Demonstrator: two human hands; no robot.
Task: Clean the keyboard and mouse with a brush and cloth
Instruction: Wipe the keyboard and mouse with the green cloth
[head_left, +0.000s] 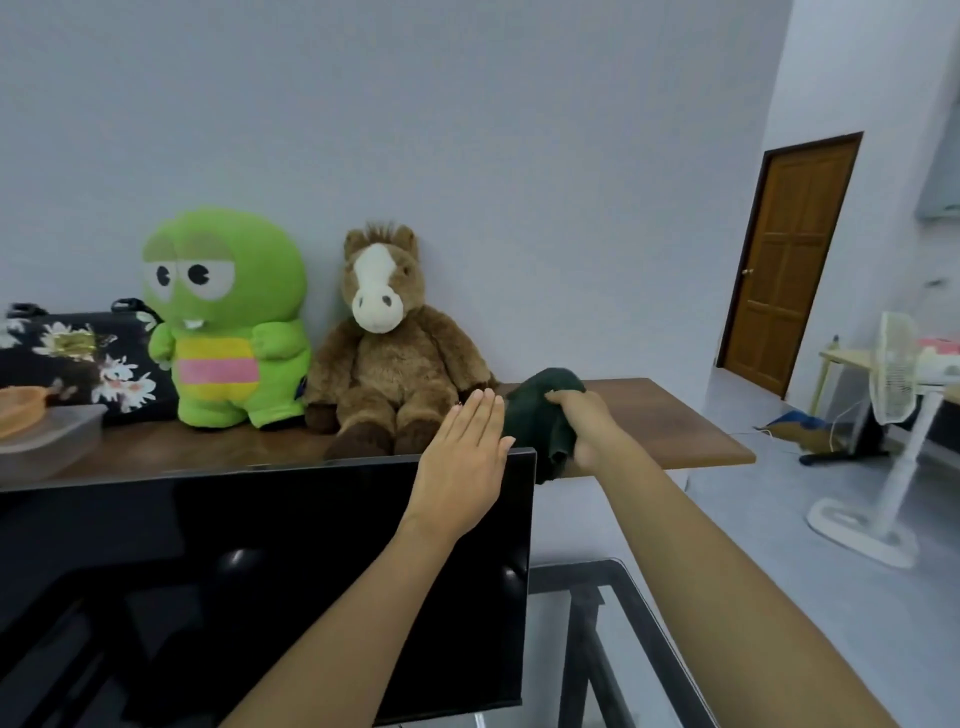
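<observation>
My right hand (587, 423) grips a bunched dark green cloth (535, 415) above the right part of the wooden shelf (675, 415), behind the monitor's top corner. To the left of the cloth my left hand (465, 462) is raised flat with straight fingers, its fingertips close to the cloth, holding nothing. The keyboard, the mouse and the brush are out of view.
A black monitor (260, 571) fills the lower left. On the shelf sit a brown plush horse (389, 353), a green plush toy (228, 322), a floral bag (78, 358) and a plastic container (47, 441). A glass table (623, 597), a white fan (893, 441) and a door (789, 260) lie right.
</observation>
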